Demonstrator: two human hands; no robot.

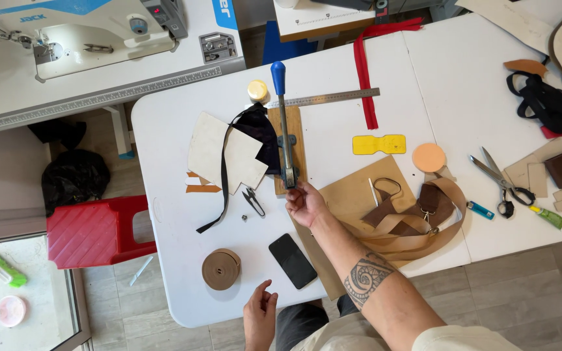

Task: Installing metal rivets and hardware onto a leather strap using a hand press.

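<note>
My right hand (305, 203) reaches across the white table (164, 130) and touches the base of a hand press (287, 140), which has a blue-tipped lever and stands on a wooden board. Whether the fingers pinch a small part there, I cannot tell. My left hand (259, 317) hovers at the near table edge with fingers loosely apart, holding nothing, close to a black phone (292, 260) and a roll of tan webbing (221, 268). A tan strap with brown leather pieces (417, 218) lies on a cardboard sheet under my right forearm.
Cream pattern pieces (219, 153), dark fabric and a black strap lie left of the press, with small snips (253, 201). A steel ruler (326, 99), red zipper (363, 78), yellow tool, round orange pad, scissors (499, 179), lighter, black bag, sewing machine (79, 29) and red stool (99, 227) surround.
</note>
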